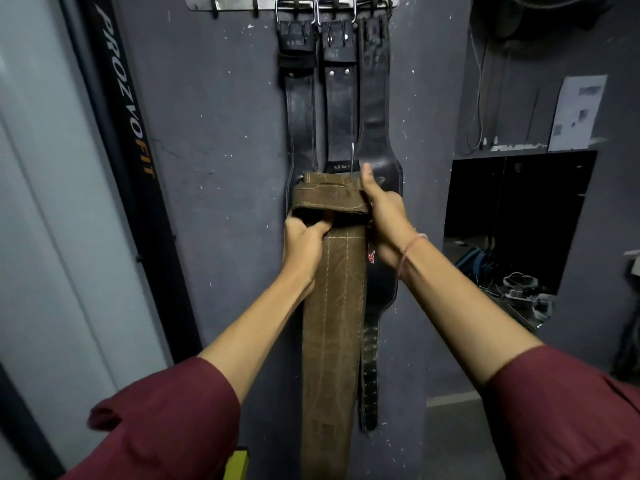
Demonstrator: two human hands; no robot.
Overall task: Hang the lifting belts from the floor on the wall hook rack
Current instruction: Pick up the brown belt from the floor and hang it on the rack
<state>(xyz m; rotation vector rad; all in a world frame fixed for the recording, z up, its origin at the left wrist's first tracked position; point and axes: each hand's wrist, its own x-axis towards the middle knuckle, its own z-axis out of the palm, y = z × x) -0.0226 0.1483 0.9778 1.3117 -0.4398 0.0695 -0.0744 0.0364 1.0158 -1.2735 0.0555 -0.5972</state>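
A brown suede lifting belt (332, 323) hangs down in front of me, its top end folded over into a loop. My left hand (304, 247) grips the belt just under the loop, fingers tucked into it. My right hand (381, 216) clasps the loop's right side, thumb up. Behind it, three black leather belts (341, 109) hang by their buckles from a metal wall hook rack (235, 2) at the top of the grey wall. The rack's left hooks are bare.
A black upright post (128, 140) with white lettering leans at the left beside a pale wall. A dark recess (512, 216) at the right holds cables and clutter. A sheet of paper (576, 112) is stuck above it. Something yellow (237, 464) sits low by the wall.
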